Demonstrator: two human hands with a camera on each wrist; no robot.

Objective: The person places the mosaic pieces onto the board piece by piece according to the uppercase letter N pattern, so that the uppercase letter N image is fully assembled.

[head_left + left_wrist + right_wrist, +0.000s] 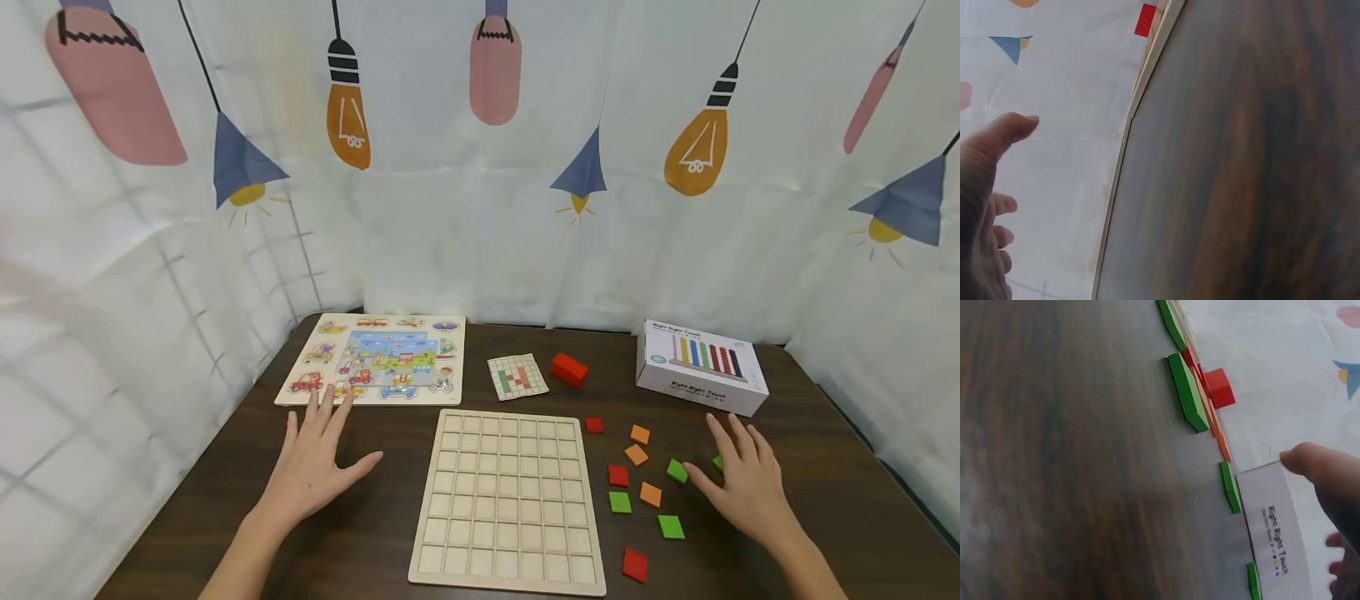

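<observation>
My left hand (311,465) is spread with straight fingers to the left of a wooden grid board (510,500), its fingertips near the lower edge of a vehicle picture puzzle (450,367). On the right, my right hand (746,487) spreads over the table beside loose square tiles and holds nothing. Around it lie a green tile (671,527), an orange tile (650,494) and a red tile (634,565), among several others. One green tile (717,462) is partly hidden by the fingers. In the right wrist view the thumb (1316,462) stands out straight.
A white box (701,367) printed "Right Right Touch" stands at the back right. A red block (569,369) and a small card with a coloured grid pattern (517,377) lie behind the board. A patterned curtain (510,233) hangs behind the dark table (360,533).
</observation>
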